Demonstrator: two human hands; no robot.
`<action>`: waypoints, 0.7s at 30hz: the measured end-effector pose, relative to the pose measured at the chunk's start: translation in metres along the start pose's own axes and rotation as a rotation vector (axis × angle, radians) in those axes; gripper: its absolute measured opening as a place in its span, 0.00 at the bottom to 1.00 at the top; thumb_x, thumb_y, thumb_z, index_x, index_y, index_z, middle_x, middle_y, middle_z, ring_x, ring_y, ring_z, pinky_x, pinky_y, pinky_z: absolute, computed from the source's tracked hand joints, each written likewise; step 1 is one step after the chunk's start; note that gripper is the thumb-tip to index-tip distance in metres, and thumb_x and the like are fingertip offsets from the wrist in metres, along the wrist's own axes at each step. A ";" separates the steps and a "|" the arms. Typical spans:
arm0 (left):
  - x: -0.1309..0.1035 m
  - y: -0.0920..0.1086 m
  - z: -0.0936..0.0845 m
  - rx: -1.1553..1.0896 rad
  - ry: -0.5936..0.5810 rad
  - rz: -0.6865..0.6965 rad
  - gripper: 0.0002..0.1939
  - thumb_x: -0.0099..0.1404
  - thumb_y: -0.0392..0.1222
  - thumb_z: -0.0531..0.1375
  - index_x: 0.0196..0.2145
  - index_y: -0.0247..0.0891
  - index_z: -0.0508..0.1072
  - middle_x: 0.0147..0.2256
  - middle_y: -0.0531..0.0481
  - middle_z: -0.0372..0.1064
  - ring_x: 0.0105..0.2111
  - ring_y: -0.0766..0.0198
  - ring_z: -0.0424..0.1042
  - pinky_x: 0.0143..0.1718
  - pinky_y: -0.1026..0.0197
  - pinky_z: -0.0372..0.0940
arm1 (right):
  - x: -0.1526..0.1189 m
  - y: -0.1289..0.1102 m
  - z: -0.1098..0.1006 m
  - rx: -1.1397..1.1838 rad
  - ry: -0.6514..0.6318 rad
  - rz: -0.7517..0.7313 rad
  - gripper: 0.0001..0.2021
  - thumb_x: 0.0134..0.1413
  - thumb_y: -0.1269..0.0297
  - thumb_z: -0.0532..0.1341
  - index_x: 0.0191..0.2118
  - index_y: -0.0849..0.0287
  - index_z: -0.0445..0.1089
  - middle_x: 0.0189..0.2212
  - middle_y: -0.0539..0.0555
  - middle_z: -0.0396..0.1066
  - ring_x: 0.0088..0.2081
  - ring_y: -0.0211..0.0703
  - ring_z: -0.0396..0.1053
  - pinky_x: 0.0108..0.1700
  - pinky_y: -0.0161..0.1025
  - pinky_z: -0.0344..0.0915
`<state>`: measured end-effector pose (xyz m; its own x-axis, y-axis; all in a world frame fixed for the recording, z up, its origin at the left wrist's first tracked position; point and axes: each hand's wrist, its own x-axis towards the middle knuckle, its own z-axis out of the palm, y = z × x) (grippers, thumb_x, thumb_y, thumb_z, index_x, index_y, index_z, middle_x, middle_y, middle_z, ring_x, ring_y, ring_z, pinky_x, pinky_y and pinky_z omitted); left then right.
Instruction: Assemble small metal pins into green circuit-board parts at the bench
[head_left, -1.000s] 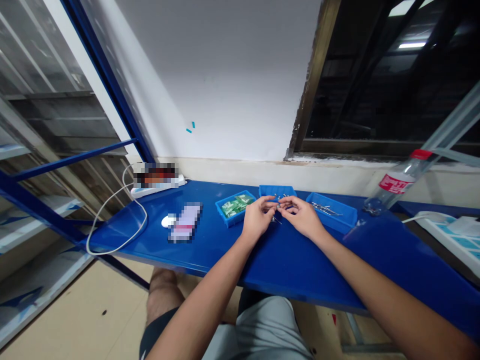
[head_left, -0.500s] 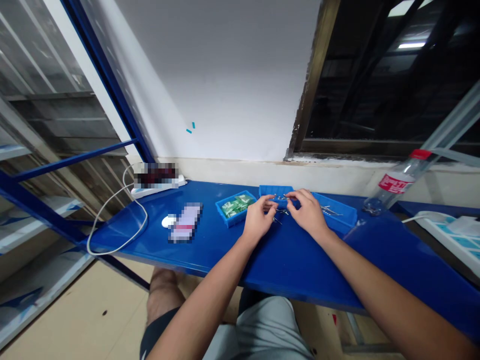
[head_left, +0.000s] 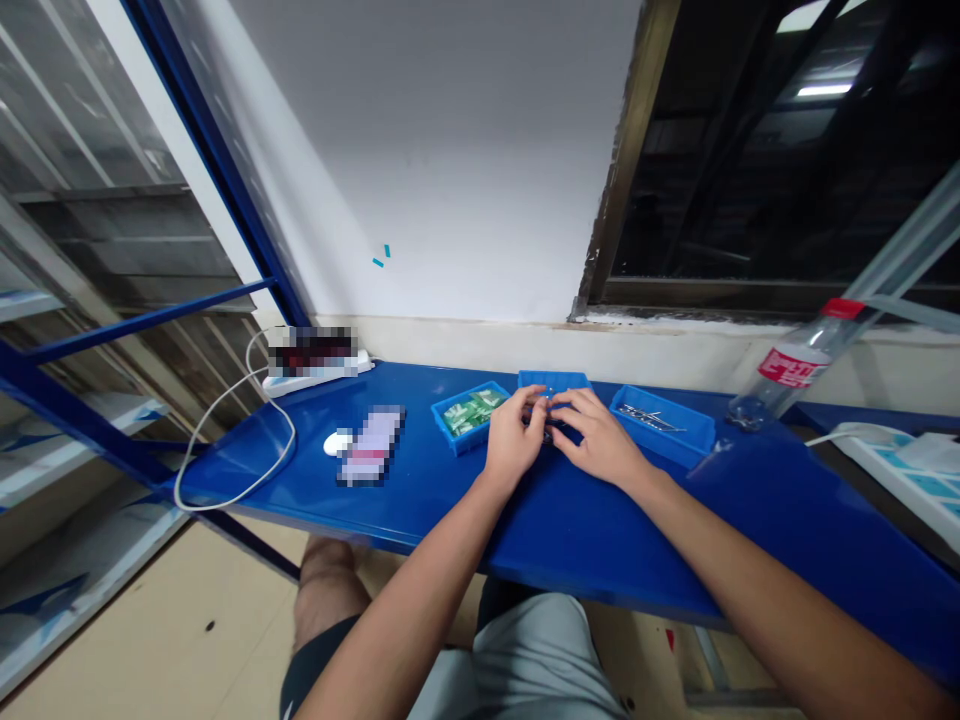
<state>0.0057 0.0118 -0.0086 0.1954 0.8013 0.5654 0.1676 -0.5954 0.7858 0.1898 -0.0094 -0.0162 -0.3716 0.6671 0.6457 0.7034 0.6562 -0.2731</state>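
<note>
My left hand (head_left: 514,435) and my right hand (head_left: 600,437) meet fingertip to fingertip over the blue table. Both are closed in a pinch on something small that I cannot make out. Directly behind them stands a blue bin (head_left: 553,380), its contents mostly covered by my fingers. Left of my left hand, a second blue bin (head_left: 459,441) is filled with green and white pieces (head_left: 472,408). To the right of my right hand, another blue bin (head_left: 694,440) holds several thin metal rods (head_left: 654,418). Some dark bits lie on the table, partly hidden under my hands.
A blurred-out phone-like item (head_left: 373,447) and a white round object (head_left: 337,443) lie on the left. Behind them is a white power strip (head_left: 319,375) with a looping cable (head_left: 225,505). A clear bottle (head_left: 795,365) with a red cap stands at the right by the wall.
My right hand has moved left, closing up to my left hand. The right bin's rods are now more exposed, and the small metal part seen between my fingertips is mostly covered.
</note>
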 end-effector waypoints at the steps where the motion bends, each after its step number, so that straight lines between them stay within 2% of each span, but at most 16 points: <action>1: 0.000 0.001 -0.001 0.021 0.015 0.015 0.13 0.75 0.40 0.58 0.54 0.39 0.77 0.46 0.44 0.82 0.43 0.56 0.81 0.50 0.55 0.75 | 0.000 -0.003 0.002 0.032 -0.057 -0.023 0.13 0.63 0.67 0.65 0.52 0.49 0.78 0.53 0.58 0.76 0.56 0.59 0.70 0.61 0.62 0.68; 4: -0.001 0.006 -0.003 0.089 0.067 0.065 0.13 0.77 0.42 0.58 0.54 0.40 0.77 0.48 0.44 0.81 0.47 0.55 0.80 0.54 0.53 0.73 | -0.002 -0.008 0.010 0.076 -0.217 -0.084 0.17 0.63 0.67 0.65 0.56 0.49 0.76 0.56 0.58 0.75 0.60 0.59 0.68 0.62 0.63 0.67; 8: -0.001 0.008 -0.003 0.126 0.068 0.113 0.12 0.78 0.41 0.57 0.53 0.40 0.76 0.47 0.45 0.81 0.49 0.55 0.80 0.55 0.53 0.73 | -0.003 -0.010 0.018 0.069 -0.315 -0.153 0.19 0.67 0.67 0.62 0.60 0.48 0.75 0.64 0.57 0.70 0.67 0.59 0.62 0.67 0.64 0.62; 12: -0.002 0.007 -0.002 0.144 0.041 0.139 0.12 0.78 0.40 0.56 0.54 0.40 0.76 0.47 0.45 0.81 0.49 0.56 0.80 0.55 0.53 0.73 | -0.002 -0.007 0.024 0.068 -0.283 -0.137 0.21 0.69 0.69 0.59 0.63 0.50 0.72 0.62 0.59 0.71 0.66 0.58 0.65 0.68 0.63 0.63; 16: -0.002 0.004 -0.001 0.195 0.013 0.156 0.13 0.77 0.38 0.57 0.54 0.40 0.76 0.50 0.45 0.80 0.50 0.56 0.79 0.57 0.52 0.72 | -0.003 0.000 0.032 0.014 -0.202 -0.080 0.25 0.69 0.68 0.59 0.69 0.54 0.65 0.66 0.63 0.66 0.69 0.62 0.61 0.68 0.65 0.63; 21: -0.003 0.002 -0.002 0.232 0.005 0.152 0.13 0.77 0.37 0.57 0.54 0.41 0.77 0.52 0.45 0.79 0.51 0.57 0.78 0.58 0.53 0.71 | -0.004 0.005 0.038 -0.041 -0.171 -0.037 0.26 0.69 0.68 0.59 0.70 0.54 0.64 0.65 0.65 0.66 0.68 0.62 0.62 0.68 0.64 0.64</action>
<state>0.0040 0.0082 -0.0078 0.2305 0.7019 0.6739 0.3540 -0.7056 0.6138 0.1719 0.0045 -0.0469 -0.4932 0.6951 0.5231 0.7102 0.6689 -0.2192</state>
